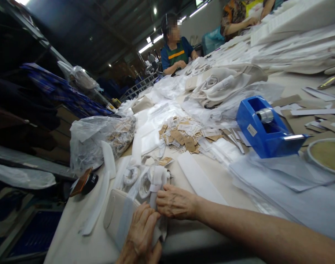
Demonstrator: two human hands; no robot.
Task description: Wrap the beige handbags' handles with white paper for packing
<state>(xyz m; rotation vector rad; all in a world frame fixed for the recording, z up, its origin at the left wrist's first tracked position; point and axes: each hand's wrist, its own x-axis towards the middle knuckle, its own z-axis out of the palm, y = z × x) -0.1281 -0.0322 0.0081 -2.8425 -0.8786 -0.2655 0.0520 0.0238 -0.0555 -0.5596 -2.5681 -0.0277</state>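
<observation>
A beige handbag (112, 212) with a translucent wrap band across it lies at the front edge of the table. My left hand (140, 229) is closed on the bag's near side, with the thumb low and the fingers over the top. Against the bag's far side, my right hand (177, 202) is curled shut beside the strap; its fingertips and whatever they grip are hidden. The bag's pale strap (156, 179) is coiled above both hands, partly wrapped in white material. Touching fingers almost meet between the bag and the strap.
A blue tape dispenser (266, 128) stands at right near a round tub (327, 156). Brown tags (182, 137) are heaped mid-table. A stuffed plastic bag (87, 143) and a white strip (199, 176) lie nearby. A co-worker (175, 51) works at the far side; another person's arms show behind.
</observation>
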